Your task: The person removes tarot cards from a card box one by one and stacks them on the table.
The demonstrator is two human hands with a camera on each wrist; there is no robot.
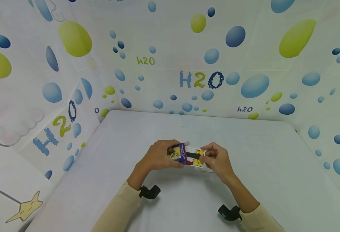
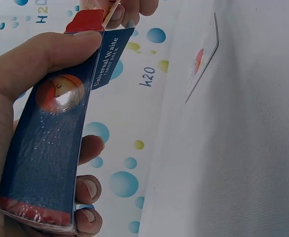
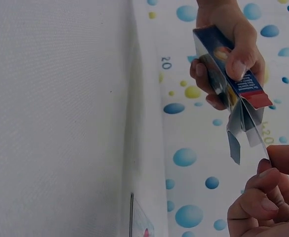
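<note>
My left hand (image 1: 158, 156) grips a blue card box (image 2: 51, 143) printed "Universal Waite Tarot Deck", its thumb along one narrow side and fingers round the other. The box's end is open, with a red flap (image 2: 85, 20) and grey-inside flaps (image 3: 234, 143) sticking out. From that end a tarot card (image 1: 199, 153) with yellow patches projects partway. My right hand (image 1: 218, 161) pinches the card's outer edge between thumb and fingers. The rest of the card is hidden inside the box. Below my right hand, a flat card-like piece (image 1: 207, 170) lies on the table, partly covered in the head view.
The table (image 1: 170, 206) has a white cloth. Behind it and at both sides hang white sheets (image 1: 170, 38) with blue and green drops and "H2O" lettering. A black wrist device (image 1: 150, 192) sits on the left wrist, another (image 1: 229, 213) on the right.
</note>
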